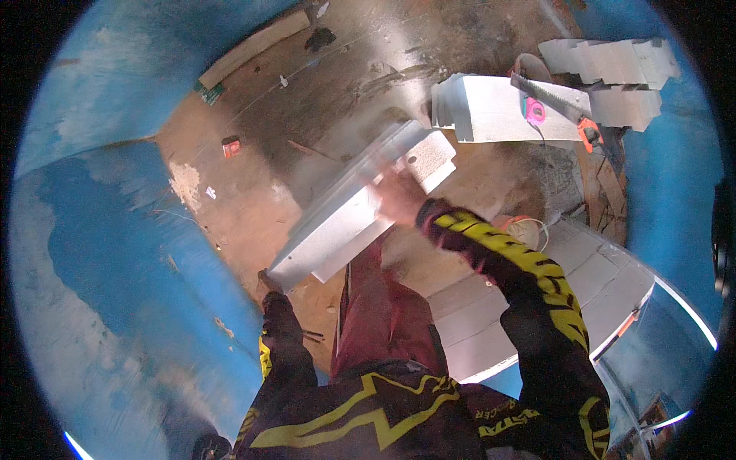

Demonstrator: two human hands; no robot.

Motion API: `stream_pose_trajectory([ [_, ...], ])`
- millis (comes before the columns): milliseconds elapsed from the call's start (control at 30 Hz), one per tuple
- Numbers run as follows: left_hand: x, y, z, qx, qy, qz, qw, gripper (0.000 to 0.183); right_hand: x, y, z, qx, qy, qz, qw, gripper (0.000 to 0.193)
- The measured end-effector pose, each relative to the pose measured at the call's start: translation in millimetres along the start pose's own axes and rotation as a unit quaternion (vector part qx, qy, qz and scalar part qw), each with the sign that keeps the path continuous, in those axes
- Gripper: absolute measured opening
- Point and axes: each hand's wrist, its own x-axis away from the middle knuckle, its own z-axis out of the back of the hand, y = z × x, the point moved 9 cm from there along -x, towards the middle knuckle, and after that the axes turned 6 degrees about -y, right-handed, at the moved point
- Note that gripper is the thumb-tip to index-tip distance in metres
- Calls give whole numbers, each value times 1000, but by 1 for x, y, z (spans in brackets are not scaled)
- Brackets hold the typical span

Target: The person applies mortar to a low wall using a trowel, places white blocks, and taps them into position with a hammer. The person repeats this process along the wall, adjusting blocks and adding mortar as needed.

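Observation:
A long white moulding piece (330,234), with stepped edges and a small dark spot near its far end, slants across the middle in front of my legs. It looks like foam. At its near left end, my left hand (269,283) is closed round the corner, its fingers partly hidden. My right hand (399,195) is over the top face near the far end. Motion smears its fingers, so I cannot make out whether it grips anything.
At the far right lie another white block (483,103), a pink tape measure (534,111), an orange-handled handsaw (563,103) and stacked white mouldings (613,65). A pale panelled surface (552,287) is at my right. A red container (231,147) sits on the floor; blue walls (115,230) surround it.

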Motion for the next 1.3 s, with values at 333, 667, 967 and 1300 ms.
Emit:
stream_pose_trajectory([
  [333, -36, -39, -42, 122, 45, -24, 991, 50, -40, -95, -69, 76, -199, 173, 962, 75],
  [667, 97, 78, -43, 705, -70, 119, 696, 80, -39, -100, -55, 86, -214, 147, 962, 72],
  [967, 220, 312, -64, 812, -326, 164, 456, 100, -17, -102, -97, 41, -141, 44, 988, 58],
  [1300, 227, 316, -88, 749, -347, 58, 561, 94, 188, -24, -50, -243, 39, -208, 947, 62],
])
